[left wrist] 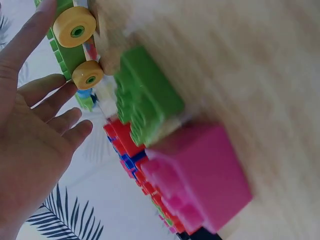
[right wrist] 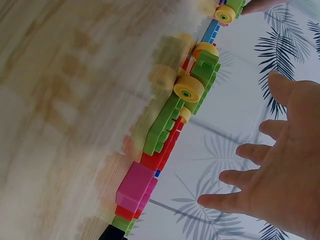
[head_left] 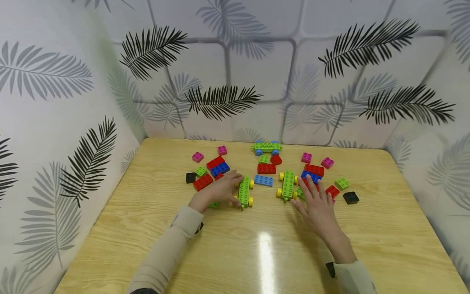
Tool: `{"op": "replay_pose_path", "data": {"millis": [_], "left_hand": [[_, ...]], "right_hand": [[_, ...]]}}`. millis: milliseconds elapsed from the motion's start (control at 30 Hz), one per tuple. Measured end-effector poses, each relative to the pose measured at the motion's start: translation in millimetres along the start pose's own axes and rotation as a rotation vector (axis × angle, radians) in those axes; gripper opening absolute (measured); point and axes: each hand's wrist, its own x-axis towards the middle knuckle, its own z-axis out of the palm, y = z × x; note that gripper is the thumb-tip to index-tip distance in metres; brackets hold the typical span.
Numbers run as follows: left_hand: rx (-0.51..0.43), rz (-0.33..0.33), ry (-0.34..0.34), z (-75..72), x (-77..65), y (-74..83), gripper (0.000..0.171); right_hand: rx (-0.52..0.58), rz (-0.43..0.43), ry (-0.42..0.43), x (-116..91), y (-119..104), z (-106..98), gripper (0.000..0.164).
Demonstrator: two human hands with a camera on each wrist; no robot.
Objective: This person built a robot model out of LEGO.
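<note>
In the head view, my left hand (head_left: 223,188) holds a green toy car base with yellow wheels (head_left: 244,192), fingers at its far end and thumb near its close end. The left wrist view shows the fingertips against that car base (left wrist: 74,57) beside a wheel. My right hand (head_left: 318,206) spreads its fingers over the right-hand bricks, holding nothing. Just left of it stands a second green car base with yellow wheels (head_left: 288,185). In the right wrist view the right hand (right wrist: 280,165) is apart from the green brick (right wrist: 162,127) and pink brick (right wrist: 135,187).
Between the two car bases lies a light blue brick (head_left: 263,180), with a red brick (head_left: 266,169) behind it. A green car base with blue wheels (head_left: 267,148) stands at the table's back. Red, blue, pink, green and black bricks cluster left and right. Patterned wall panels enclose the table (head_left: 235,245).
</note>
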Motion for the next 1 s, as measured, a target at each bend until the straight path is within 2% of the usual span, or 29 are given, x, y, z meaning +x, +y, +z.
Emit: {"op": "replay_pose_path", "data": {"millis": [333,533,800,1000], "left_hand": [[-0.092,0.064,0.009,20.2,-13.7,15.7,0.095],[-0.169,0.046,0.012,28.6,-22.9,23.7,0.095],[-0.16,0.056,0.036,36.4,-30.2,33.5,0.096],[-0.163,0.049,0.036,39.9,-34.1,38.8,0.096]], "right_hand": [[-0.012,-0.02,-0.035,4.0,-6.4,6.5,0.071],[-0.028,-0.041,-0.067,6.0,-13.7,14.7,0.073],[-0.009,-0.163,-0.049,7.1,-33.8,27.4,0.076],[0.108,-0.259,-0.106,8.2,-48.3,35.4,0.08]]}}
